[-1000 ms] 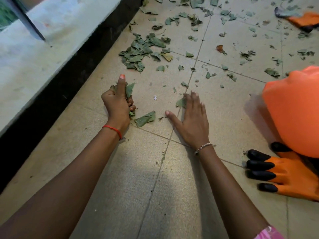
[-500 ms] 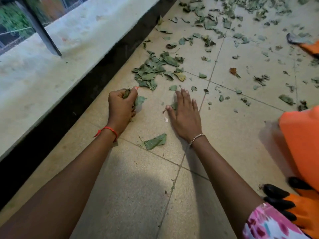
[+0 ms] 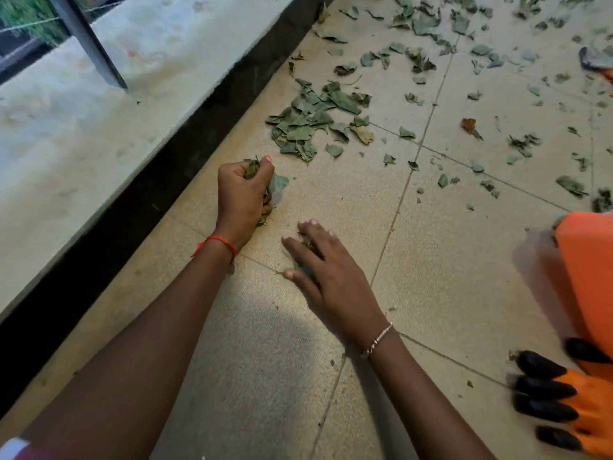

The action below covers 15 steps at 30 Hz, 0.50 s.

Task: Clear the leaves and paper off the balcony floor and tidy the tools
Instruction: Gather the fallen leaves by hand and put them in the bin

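Orange glove [image 3: 570,410] on tiles at near right, black claw tips pointing left. Right hand [image 3: 328,277] flat on floor [image 3: 447,277], fingers spread, pressing leaf [image 3: 300,267] beneath. Left hand [image 3: 243,194] just beyond, fist clenched round wad [image 3: 278,185] of leaves. Farther: pile [image 3: 315,124] of green leaves near black kerb [image 3: 156,180]; loose leaves [image 3: 570,185] scattered over far tiles. Pale ledge [image 3: 99,127] at left.

A balcony open to the outdoors: a floor [image 3: 464,260] of large beige tiles with grout lines runs along a black strip [image 3: 166,180] below a low, weathered concrete ledge [image 3: 99,127]. A grey metal railing post [image 3: 89,44] rises from it, greenery [image 3: 20,14] beyond. Dry leaves [image 3: 308,124] litter the tiles beside an orange claw-tipped garden glove [image 3: 580,413]
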### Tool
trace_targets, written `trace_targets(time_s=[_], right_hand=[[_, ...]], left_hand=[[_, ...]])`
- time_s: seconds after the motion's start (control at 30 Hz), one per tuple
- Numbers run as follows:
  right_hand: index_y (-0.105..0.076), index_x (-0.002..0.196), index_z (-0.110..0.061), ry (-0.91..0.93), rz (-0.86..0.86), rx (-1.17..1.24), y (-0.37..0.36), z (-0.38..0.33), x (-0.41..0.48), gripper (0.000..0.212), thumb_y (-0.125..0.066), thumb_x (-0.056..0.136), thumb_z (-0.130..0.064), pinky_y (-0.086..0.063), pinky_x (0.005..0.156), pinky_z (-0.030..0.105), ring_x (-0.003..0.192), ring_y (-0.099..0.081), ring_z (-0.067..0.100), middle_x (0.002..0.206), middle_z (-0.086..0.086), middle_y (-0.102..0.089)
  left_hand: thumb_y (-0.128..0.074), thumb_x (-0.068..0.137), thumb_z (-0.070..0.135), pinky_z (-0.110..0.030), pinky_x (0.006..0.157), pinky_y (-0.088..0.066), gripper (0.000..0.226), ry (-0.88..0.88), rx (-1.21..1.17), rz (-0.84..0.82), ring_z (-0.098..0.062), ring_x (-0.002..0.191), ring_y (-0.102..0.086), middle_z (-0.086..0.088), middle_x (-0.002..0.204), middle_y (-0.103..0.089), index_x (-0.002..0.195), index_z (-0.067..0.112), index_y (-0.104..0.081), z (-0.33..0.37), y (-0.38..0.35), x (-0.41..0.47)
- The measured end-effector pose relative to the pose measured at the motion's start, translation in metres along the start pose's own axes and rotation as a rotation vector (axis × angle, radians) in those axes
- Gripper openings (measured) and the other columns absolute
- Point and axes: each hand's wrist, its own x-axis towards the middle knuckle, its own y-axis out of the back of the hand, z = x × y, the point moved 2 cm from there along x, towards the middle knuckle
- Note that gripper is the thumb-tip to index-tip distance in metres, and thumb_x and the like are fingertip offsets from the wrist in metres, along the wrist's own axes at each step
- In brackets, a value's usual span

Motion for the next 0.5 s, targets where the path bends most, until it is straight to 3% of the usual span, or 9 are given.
trace_targets(time_s=[0.07,0.1,0.17,0.3,0.43,0.5], right_hand=[[-0.059,0.125,-0.009,0.028,0.139,0.077,-0.006,-0.001,-0.004,0.035,-0.044,0.095,-0.022,-0.036,0.106,0.025,0.13,-0.043,0.021,0.132,0.008,-0.053],[-0.063,0.117,-0.004,0.032,0.204,0.115,-0.008,0.0,-0.006,0.029,-0.05,0.092,-0.011,-0.041,0.101,0.02,0.122,-0.051,0.022,0.122,0.01,-0.058],[-0.067,0.106,0.002,-0.018,0.27,0.206,-0.01,0.004,-0.008,0.025,-0.056,0.084,0.006,-0.037,0.097,0.008,0.109,-0.055,0.019,0.112,0.011,-0.06],[-0.068,0.097,0.002,-0.081,0.305,0.258,-0.015,0.007,-0.006,0.024,-0.057,0.081,0.016,-0.043,0.093,0.013,0.103,-0.056,0.018,0.108,0.008,-0.059],[-0.065,0.106,0.006,-0.142,0.218,0.252,-0.001,0.006,-0.006,0.038,-0.046,0.077,0.023,-0.027,0.09,0.0,0.105,-0.05,0.028,0.115,0.021,-0.058],[-0.066,0.104,0.005,-0.162,0.26,0.287,0.004,0.004,-0.006,0.036,-0.047,0.079,0.022,-0.033,0.087,0.005,0.101,-0.054,0.028,0.111,0.019,-0.059]], left_hand=[[-0.056,0.093,0.019,-0.024,0.042,-0.032,0.047,-0.011,0.01,-0.004,-0.017,0.042,-0.037,-0.001,0.043,-0.036,0.049,0.016,-0.043,-0.001,0.0,0.0],[-0.056,0.093,0.02,-0.025,0.042,-0.032,0.047,-0.011,0.013,-0.003,-0.017,0.042,-0.037,-0.002,0.044,-0.036,0.049,0.017,-0.043,-0.001,0.0,0.001],[-0.057,0.093,0.021,-0.026,0.044,-0.034,0.046,-0.014,0.026,0.003,-0.017,0.042,-0.038,-0.002,0.045,-0.037,0.049,0.016,-0.044,-0.003,0.001,0.001],[-0.058,0.091,0.024,-0.033,0.048,-0.035,0.044,-0.031,0.055,0.02,-0.02,0.047,-0.039,-0.003,0.048,-0.038,0.05,0.016,-0.044,-0.003,0.0,0.0],[-0.058,0.091,0.022,-0.03,0.046,-0.034,0.047,-0.006,0.048,0.083,-0.017,0.041,-0.037,0.011,0.038,-0.036,0.047,0.02,-0.042,0.0,-0.001,-0.006],[-0.058,0.091,0.022,-0.026,0.044,-0.033,0.047,0.009,0.024,0.113,-0.016,0.038,-0.036,0.012,0.036,-0.035,0.047,0.02,-0.041,0.002,-0.001,-0.01]])
